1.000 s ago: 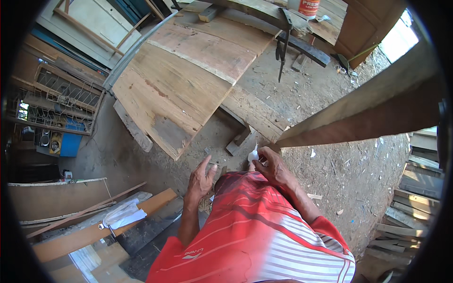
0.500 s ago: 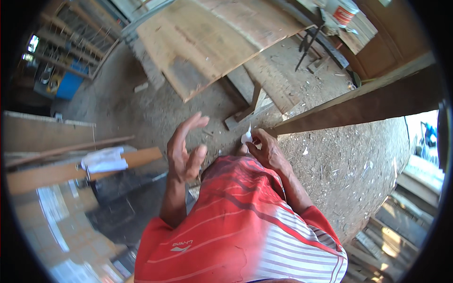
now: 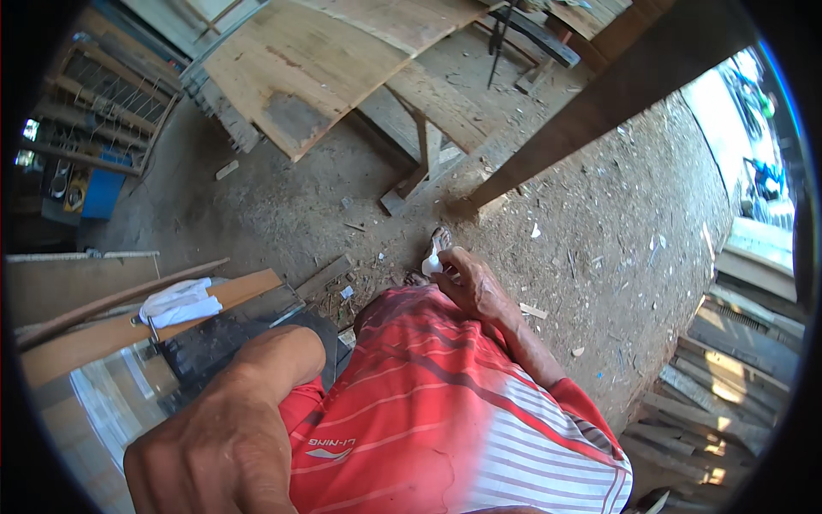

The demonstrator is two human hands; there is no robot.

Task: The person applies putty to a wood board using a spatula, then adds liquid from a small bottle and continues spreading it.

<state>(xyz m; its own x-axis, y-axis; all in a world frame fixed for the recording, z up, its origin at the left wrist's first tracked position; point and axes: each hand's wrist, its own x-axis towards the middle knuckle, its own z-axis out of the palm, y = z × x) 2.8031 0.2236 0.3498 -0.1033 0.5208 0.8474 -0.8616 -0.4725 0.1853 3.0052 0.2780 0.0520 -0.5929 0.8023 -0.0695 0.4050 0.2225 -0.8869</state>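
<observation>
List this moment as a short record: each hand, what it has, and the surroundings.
Right hand: the hand pinches a small white object in front of the shirt
Left hand: the hand is large in the lower left, fingers partly out of view; whether it holds anything cannot be told
Ahead: wide wooden panel; slanting-looking wooden post to its right
Left side: white cloth over a brown board
Ground: littered with pale scraps
</observation>
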